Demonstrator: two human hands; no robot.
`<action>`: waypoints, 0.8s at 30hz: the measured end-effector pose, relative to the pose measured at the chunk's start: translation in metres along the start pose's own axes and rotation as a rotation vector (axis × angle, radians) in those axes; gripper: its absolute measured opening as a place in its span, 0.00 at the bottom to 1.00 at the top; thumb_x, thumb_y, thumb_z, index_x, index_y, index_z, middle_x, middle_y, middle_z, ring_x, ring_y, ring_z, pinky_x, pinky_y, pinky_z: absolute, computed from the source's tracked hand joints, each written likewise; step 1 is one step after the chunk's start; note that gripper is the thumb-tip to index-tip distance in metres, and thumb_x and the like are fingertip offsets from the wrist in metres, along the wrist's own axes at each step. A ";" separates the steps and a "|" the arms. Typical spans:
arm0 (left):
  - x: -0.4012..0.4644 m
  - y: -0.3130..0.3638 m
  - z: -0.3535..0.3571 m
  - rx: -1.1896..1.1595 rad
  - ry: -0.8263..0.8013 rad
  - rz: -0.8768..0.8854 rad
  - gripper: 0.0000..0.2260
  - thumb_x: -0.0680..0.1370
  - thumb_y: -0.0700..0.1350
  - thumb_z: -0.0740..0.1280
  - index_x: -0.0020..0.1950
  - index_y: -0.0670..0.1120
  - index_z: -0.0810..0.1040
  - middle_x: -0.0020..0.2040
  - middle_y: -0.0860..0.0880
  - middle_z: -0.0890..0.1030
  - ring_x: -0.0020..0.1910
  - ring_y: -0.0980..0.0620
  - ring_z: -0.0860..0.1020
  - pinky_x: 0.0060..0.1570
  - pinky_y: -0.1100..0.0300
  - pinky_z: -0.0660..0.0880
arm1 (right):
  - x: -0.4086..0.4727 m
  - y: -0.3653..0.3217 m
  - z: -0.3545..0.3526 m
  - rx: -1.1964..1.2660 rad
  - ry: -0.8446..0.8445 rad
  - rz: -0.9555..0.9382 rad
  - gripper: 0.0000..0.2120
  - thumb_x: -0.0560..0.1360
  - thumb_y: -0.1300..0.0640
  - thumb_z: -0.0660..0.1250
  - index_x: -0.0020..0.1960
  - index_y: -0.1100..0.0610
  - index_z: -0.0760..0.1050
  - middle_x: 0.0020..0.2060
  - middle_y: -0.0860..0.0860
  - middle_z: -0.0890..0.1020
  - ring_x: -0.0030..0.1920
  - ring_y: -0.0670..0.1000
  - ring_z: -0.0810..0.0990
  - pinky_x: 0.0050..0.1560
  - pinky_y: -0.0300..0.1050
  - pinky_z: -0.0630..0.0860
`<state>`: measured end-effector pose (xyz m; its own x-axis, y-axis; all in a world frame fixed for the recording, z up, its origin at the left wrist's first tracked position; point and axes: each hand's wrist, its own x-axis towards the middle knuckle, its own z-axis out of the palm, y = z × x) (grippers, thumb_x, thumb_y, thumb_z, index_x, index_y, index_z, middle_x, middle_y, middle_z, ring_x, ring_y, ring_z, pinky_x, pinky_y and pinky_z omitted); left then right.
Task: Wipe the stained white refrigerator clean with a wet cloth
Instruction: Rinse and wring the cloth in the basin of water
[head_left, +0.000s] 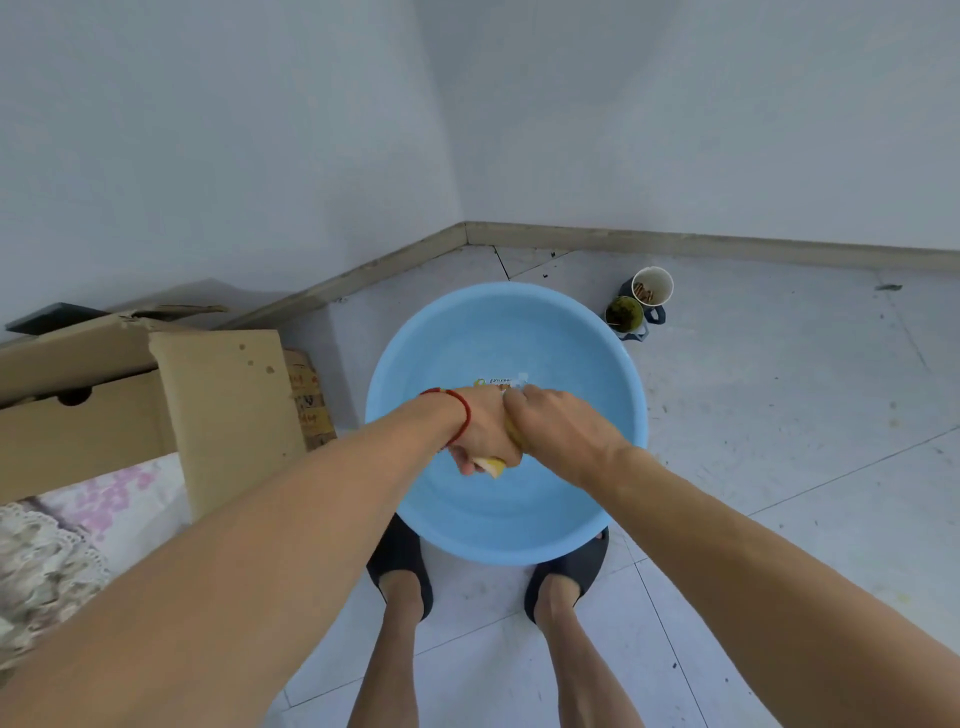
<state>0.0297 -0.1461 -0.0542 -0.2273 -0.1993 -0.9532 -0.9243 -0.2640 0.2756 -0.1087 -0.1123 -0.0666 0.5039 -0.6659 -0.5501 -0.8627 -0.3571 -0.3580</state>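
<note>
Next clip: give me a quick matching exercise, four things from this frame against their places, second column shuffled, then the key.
Things
1. cloth
2. blue basin
3. cardboard box
4. white cup

Places
A. on the floor beyond the basin, near the skirting
B. on the floor in front of the person's feet
C. gripped between the left hand and right hand, above the basin
D. left of the basin, flaps open

Pairs: 1-C, 2-B, 3-D, 4-A
</note>
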 end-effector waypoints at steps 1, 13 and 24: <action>-0.002 -0.002 -0.002 -0.192 -0.117 -0.022 0.03 0.74 0.39 0.72 0.43 0.41 0.79 0.37 0.45 0.80 0.31 0.48 0.81 0.39 0.58 0.81 | -0.002 0.001 0.002 -0.103 0.060 -0.057 0.12 0.77 0.66 0.65 0.59 0.59 0.70 0.53 0.55 0.77 0.51 0.59 0.80 0.40 0.49 0.66; 0.002 -0.016 0.001 0.293 0.467 0.676 0.10 0.73 0.42 0.73 0.49 0.53 0.75 0.40 0.54 0.77 0.40 0.51 0.76 0.40 0.54 0.76 | -0.031 0.020 0.010 2.031 -0.421 0.404 0.33 0.78 0.34 0.62 0.67 0.60 0.78 0.62 0.61 0.82 0.62 0.59 0.82 0.56 0.57 0.83; 0.007 -0.006 0.002 0.570 0.501 0.197 0.09 0.74 0.40 0.67 0.39 0.47 0.68 0.41 0.45 0.77 0.43 0.41 0.77 0.37 0.53 0.69 | -0.005 -0.006 -0.008 0.354 -0.079 0.232 0.09 0.78 0.58 0.68 0.56 0.60 0.75 0.46 0.56 0.81 0.48 0.60 0.80 0.43 0.47 0.70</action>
<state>0.0329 -0.1439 -0.0623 -0.3635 -0.6300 -0.6863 -0.9269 0.3185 0.1986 -0.1059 -0.1126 -0.0554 0.3118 -0.6453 -0.6974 -0.8928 0.0520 -0.4473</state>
